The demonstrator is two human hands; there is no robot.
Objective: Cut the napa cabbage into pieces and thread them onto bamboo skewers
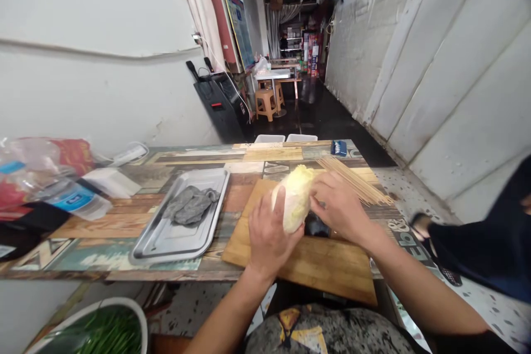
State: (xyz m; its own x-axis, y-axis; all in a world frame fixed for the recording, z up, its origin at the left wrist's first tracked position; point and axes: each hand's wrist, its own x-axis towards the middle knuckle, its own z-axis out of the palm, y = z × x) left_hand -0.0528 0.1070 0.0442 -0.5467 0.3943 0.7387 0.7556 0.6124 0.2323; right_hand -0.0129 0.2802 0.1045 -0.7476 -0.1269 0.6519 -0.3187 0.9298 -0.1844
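A pale yellow napa cabbage (pixel 293 199) is tilted above the wooden cutting board (pixel 332 268). My left hand (pixel 269 229) is wrapped round its left and lower side. At the cabbage's right side my right hand (pixel 338 202) has its fingers bent against the outer leaves; the fingertips are partly hidden. Beneath my right hand a dark, flat thing (pixel 316 225), perhaps a knife blade, lies on the board, mostly covered. To the left of the board is a metal tray (pixel 166 251) with a crumpled grey cloth (pixel 193 206) in it.
Thin wooden skewers (pixel 357 182) lie beyond my right hand, near a small blue box (pixel 339 147). A plastic bottle (pixel 78 199) and white tissues (pixel 112 181) stand at left. Green vegetables fill a basin (pixel 143 318) below. Another person's leg (pixel 477 249) is at right.
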